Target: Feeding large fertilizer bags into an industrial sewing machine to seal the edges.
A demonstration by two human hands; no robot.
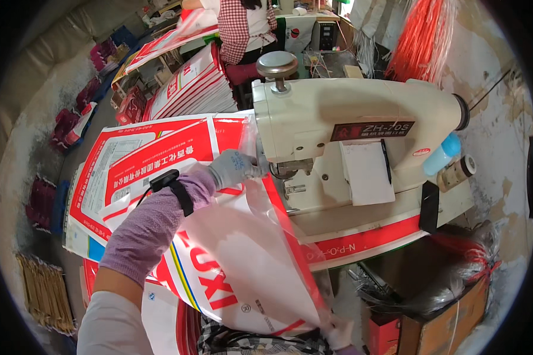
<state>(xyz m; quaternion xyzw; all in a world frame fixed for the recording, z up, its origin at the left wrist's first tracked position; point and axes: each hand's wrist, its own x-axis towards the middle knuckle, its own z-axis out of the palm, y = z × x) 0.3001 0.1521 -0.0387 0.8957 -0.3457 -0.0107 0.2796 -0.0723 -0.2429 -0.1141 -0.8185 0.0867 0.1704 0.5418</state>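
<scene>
Our left hand (234,168) pinches a red-and-white sack (249,248) just left of the sewing machine's (361,106) needle end.
Its gloved fingers are curled onto the sack's upper edge, and the sack slopes down in front of the machine; our right hand (339,336), below the machine, meets the sack's lower corner, but it is blurred and nearly cut off by the frame, so we cannot tell whether it grips. Our left forearm covers part of the printed sacks (154,155) spread left of the machine. Against the machine's body rests a notepad (364,177) with a pen (388,161); at its right are a blue bottle (442,154) and a thread spool (458,173). Behind it a co-worker (243,29) is cut off at the top.
</scene>
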